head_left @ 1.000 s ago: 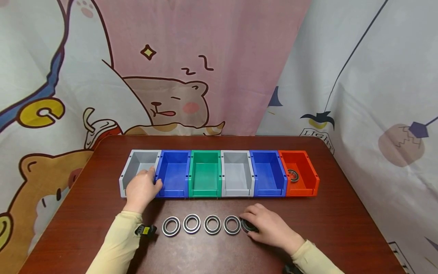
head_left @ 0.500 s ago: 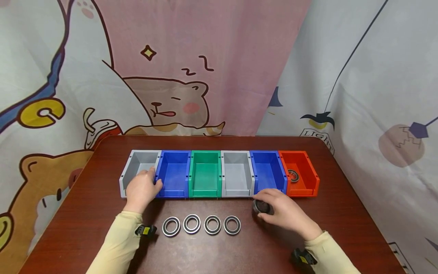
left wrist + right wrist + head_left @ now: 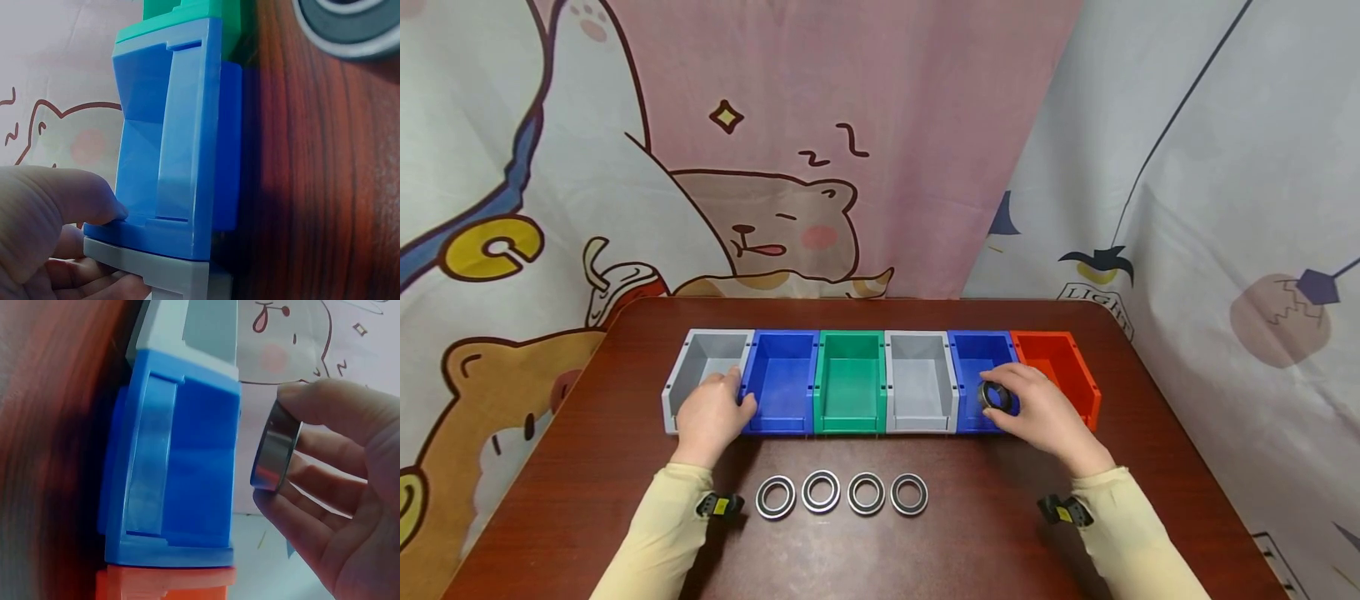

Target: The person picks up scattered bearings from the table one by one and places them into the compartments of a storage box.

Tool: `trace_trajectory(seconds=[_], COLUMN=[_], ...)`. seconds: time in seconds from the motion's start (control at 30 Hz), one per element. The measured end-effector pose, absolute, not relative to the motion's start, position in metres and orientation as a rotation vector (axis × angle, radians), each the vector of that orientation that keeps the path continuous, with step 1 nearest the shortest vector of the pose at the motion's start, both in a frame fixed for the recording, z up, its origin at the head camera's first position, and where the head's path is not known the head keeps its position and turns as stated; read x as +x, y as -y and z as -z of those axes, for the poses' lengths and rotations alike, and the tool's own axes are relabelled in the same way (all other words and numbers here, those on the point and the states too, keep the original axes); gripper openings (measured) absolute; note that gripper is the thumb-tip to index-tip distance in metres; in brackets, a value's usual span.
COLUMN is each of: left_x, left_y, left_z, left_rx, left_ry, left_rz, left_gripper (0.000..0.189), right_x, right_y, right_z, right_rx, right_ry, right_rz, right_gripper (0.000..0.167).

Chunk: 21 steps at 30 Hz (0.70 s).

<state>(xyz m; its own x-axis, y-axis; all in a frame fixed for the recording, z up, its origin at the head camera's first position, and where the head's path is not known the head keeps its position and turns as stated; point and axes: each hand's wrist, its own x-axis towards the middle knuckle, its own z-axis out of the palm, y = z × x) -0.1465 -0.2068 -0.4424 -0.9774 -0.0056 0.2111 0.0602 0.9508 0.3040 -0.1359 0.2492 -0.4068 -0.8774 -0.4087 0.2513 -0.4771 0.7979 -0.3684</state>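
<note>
Metal bearing (image 3: 275, 450) in right fingers' (image 3: 334, 407) grip, bins (image 3: 156, 246) in left's (image 3: 81, 195), curtain lettering (image 3: 1092, 293) probably “LIGHT”.

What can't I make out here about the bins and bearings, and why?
Red bin: in the head view the right hand covers much of its inside; in the right wrist view the lower edge cuts it off.
Left grey bin: in the head view the left hand hides its front part.
Held bearing: any lettering is too small in the head view.
Table bearing: the left wrist view's upper right corner cuts it off.
</note>
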Motion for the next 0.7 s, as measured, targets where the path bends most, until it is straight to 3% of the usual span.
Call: trace_trajectory(seconds=[0.33, 0.7], left_x=[-0.147, -0.147], left_y=[0.207, 0.207], left_z=[0.444, 0.446], left_rx=[-0.041, -0.045], left_ry=[2.88, 2.869], left_rz=[0.463, 0.46], left_gripper=[0.052, 0.052], right_x=[-0.164, -0.18], right_y=[-0.243, -0.233], right_z=[0.425, 0.444], right_rx=[0.532, 0.57], right_ry=[2.916, 2.905], right_rz=[-0.528, -0.374], right_gripper=[0.052, 0.047])
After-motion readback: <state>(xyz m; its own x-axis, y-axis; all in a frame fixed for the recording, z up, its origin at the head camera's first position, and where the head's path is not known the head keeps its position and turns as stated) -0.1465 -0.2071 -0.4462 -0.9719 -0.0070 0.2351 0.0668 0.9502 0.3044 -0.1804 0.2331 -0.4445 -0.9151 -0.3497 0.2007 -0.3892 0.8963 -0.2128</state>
